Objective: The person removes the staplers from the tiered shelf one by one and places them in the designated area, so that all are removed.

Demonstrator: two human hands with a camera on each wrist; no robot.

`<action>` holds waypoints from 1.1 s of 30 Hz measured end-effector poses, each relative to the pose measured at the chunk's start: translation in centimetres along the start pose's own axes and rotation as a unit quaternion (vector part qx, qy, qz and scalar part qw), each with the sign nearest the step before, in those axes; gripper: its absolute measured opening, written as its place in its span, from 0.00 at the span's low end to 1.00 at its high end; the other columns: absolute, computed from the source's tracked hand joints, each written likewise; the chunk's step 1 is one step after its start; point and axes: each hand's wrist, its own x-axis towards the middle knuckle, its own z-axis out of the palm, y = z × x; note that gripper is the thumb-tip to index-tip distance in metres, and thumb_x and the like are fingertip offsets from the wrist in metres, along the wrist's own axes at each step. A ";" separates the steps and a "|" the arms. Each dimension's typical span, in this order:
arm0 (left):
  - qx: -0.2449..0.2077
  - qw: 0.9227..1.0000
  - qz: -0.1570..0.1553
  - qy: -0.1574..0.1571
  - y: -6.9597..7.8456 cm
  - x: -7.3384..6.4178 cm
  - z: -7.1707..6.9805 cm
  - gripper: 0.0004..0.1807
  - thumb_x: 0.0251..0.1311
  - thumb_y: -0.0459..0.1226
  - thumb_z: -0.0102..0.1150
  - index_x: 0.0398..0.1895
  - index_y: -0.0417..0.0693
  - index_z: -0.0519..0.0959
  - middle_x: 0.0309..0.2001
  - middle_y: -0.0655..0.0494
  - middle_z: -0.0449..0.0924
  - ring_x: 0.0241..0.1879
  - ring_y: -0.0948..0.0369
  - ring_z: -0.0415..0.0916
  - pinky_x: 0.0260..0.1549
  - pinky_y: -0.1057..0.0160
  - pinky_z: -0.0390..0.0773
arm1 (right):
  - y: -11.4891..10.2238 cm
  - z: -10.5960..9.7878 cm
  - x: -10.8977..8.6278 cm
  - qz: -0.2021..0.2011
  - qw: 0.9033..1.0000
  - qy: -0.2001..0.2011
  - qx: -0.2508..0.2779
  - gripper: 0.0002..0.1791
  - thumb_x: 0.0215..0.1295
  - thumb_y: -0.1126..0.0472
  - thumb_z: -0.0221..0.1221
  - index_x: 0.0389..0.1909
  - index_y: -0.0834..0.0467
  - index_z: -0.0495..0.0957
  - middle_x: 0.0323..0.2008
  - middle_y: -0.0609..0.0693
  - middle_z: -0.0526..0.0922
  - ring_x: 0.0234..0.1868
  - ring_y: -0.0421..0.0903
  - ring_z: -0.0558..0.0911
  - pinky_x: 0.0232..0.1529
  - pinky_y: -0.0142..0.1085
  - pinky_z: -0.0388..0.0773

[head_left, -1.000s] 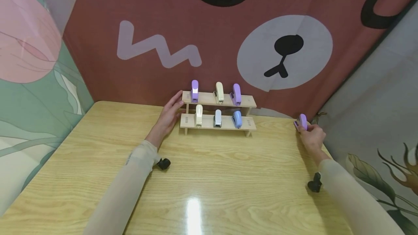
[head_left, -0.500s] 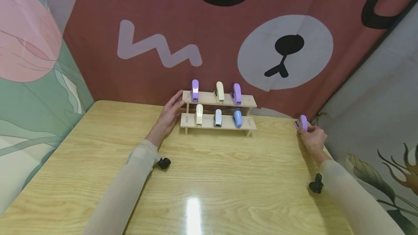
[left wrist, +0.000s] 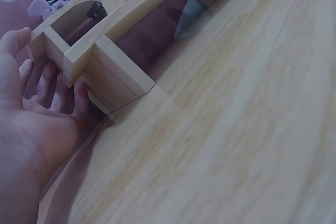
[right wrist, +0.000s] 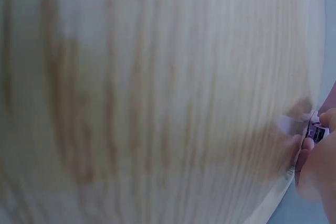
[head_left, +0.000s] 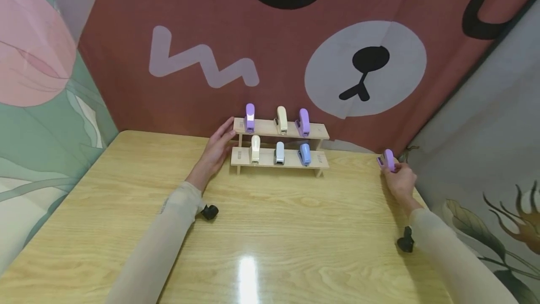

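At the left end of a two-tier wooden display rack (head_left: 312, 157), my left hand (head_left: 214, 154) has thumb and fingers round the rack's end. In the left wrist view the fingers curl in beside the wooden leg (left wrist: 118, 74). My right hand (head_left: 401, 182) pinches a purple stapler (head_left: 388, 159) at the table's far right corner; in the right wrist view most of that stapler (right wrist: 318, 133) is hidden by fingers. On the upper tier stand a purple stapler (head_left: 250, 115), a cream stapler (head_left: 281, 119) and another purple stapler (head_left: 303, 122). Below are cream (head_left: 255, 148), grey-white (head_left: 280, 152) and blue (head_left: 305, 154) staplers.
The wood-grain table (head_left: 295, 229) stretches in front of the rack. Behind it hangs a red-brown cloth (head_left: 202, 102) with a cartoon face. A grey patterned curtain (head_left: 476, 144) borders the right edge, close to the right hand.
Almost nothing differs. The whole head view shifts slightly to the left; both hands keep their places, and the purple stapler stays in the right hand's pinch.
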 end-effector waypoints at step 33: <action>-0.011 1.000 0.001 0.001 0.0 0.0 0.0 0.31 0.75 0.35 0.56 0.78 0.55 0.64 0.76 0.56 0.61 0.64 0.53 0.68 0.57 0.53 0.72 | -9.5 -1.2 -1.5 -0.072 0.997 0.031 0.019 0.24 0.70 0.47 0.55 0.54 0.62 0.78 0.47 0.61 0.84 0.45 0.59 0.80 0.44 0.54 0.72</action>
